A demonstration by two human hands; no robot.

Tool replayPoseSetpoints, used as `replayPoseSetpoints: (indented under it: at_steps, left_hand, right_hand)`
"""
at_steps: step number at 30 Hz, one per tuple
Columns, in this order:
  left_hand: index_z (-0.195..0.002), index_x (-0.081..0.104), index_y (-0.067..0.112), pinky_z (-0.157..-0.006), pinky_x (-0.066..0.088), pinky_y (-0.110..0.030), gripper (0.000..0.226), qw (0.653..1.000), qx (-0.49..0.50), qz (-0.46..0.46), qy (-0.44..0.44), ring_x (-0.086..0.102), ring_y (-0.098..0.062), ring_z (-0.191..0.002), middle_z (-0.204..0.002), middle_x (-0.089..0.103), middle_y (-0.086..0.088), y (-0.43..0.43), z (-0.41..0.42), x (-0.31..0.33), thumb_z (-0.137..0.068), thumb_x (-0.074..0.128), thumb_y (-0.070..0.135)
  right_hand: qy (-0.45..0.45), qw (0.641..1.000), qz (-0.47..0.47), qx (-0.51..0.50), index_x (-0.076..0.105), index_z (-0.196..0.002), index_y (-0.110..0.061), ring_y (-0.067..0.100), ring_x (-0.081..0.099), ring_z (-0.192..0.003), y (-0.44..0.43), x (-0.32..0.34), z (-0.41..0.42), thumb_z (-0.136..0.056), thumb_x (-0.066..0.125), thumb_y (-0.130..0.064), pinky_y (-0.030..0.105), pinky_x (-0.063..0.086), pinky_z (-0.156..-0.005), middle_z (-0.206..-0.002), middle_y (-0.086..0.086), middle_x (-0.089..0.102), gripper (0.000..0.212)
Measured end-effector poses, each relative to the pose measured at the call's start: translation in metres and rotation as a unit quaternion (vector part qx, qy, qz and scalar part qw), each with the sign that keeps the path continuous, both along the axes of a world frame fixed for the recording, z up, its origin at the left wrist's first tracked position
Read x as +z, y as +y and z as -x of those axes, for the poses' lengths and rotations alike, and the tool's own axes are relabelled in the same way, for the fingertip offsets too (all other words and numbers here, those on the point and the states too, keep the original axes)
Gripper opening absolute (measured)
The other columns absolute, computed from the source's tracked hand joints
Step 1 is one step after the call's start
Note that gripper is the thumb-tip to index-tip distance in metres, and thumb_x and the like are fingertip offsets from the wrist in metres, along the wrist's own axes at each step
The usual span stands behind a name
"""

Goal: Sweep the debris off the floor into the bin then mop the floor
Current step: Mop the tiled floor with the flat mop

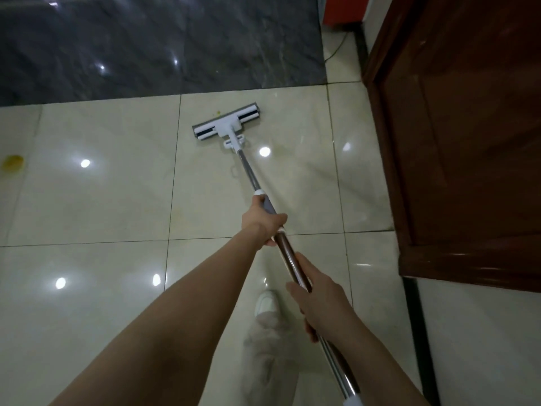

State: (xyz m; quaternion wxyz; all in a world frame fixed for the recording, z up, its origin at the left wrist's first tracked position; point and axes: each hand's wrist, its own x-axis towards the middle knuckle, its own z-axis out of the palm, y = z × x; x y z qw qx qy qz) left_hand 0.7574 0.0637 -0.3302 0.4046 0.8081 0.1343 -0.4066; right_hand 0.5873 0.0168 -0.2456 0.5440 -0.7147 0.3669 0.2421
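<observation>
A flat mop with a white and grey head point(226, 121) rests on the glossy cream tile floor point(96, 197), its metal pole slanting back toward me. My left hand point(265, 221) grips the grey sleeve on the pole. Lower down, my right hand point(317, 300) is closed around the brown part of the pole point(288, 259). A small yellow speck point(217, 113) lies just left of the mop head. A larger yellow blob of debris point(13, 162) sits at the far left edge.
A dark wooden door point(456, 142) stands along the right. Dark grey marble flooring point(146, 45) begins beyond the mop head. A red object point(341, 10) and a thin green cable point(336, 49) are at the top right. My white shoe point(266, 301) is below the pole.
</observation>
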Motion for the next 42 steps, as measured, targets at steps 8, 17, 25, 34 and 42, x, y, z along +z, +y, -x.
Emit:
replayPoseSetpoints:
  at_steps: [8, 17, 25, 34, 42]
  left_hand:
    - [-0.123, 0.037, 0.038, -0.038, 0.051, -0.028, 0.057, 0.999, -0.004, 0.006, 0.031, 0.062, -0.013, -0.049, -0.084, 0.052, -0.002, 0.010, 0.151, 0.029, -0.080, 0.069, 0.018]
    - [-0.135, 0.037, 0.037, -0.038, 0.051, -0.028, 0.062, 0.999, 0.026, 0.028, 0.022, 0.062, -0.017, -0.060, -0.090, 0.053, -0.002, 0.002, 0.202, 0.055, -0.083, 0.065, 0.017]
    - [-0.130, 0.042, 0.033, -0.033, 0.048, -0.027, 0.057, 0.999, 0.014, 0.032, -0.009, 0.061, -0.016, -0.054, -0.098, 0.056, -0.008, -0.008, 0.073, 0.031, -0.080, 0.065, 0.015]
    - [-0.132, 0.041, 0.028, -0.036, 0.050, -0.027, 0.059, 0.999, -0.004, 0.037, -0.022, 0.064, -0.018, -0.054, -0.090, 0.051, -0.003, -0.021, -0.156, 0.023, -0.079, 0.065, 0.016]
    - [-0.126, 0.042, 0.025, -0.038, 0.051, -0.028, 0.055, 0.999, -0.025, 0.032, -0.016, 0.064, -0.016, -0.053, -0.088, 0.050, -0.004, -0.016, -0.255, 0.025, -0.078, 0.067, 0.015]
  right_hand:
    - [0.047, 0.998, 0.025, 0.027, 0.014, -0.138, -0.066, 0.001, 0.064, -0.074, 0.006, 0.032, 0.145, -0.089, 0.043, -0.060, 0.009, 0.048, -0.060, -0.104, -0.020, 0.060, 0.057]
    - [0.023, 0.998, 0.052, 0.003, 0.034, -0.145, -0.043, -0.003, 0.053, -0.087, -0.007, 0.056, 0.191, -0.097, 0.054, -0.032, 0.008, 0.042, -0.085, -0.120, -0.013, 0.061, 0.054]
    - [0.011, 0.998, 0.048, -0.031, 0.042, -0.140, -0.046, -0.008, 0.054, -0.081, -0.014, 0.042, 0.063, -0.094, 0.059, -0.032, 0.006, 0.042, -0.076, -0.106, -0.020, 0.058, 0.051]
    - [0.003, 0.999, 0.049, -0.022, 0.044, -0.138, -0.049, 0.015, 0.057, -0.068, -0.025, 0.040, -0.160, -0.096, 0.055, -0.032, 0.022, 0.048, -0.065, -0.081, -0.005, 0.060, 0.047]
    - [-0.021, 0.998, 0.055, 0.003, 0.043, -0.138, -0.049, 0.012, 0.052, -0.056, -0.018, 0.035, -0.253, -0.099, 0.050, -0.027, 0.023, 0.045, -0.047, -0.067, -0.009, 0.052, 0.046]
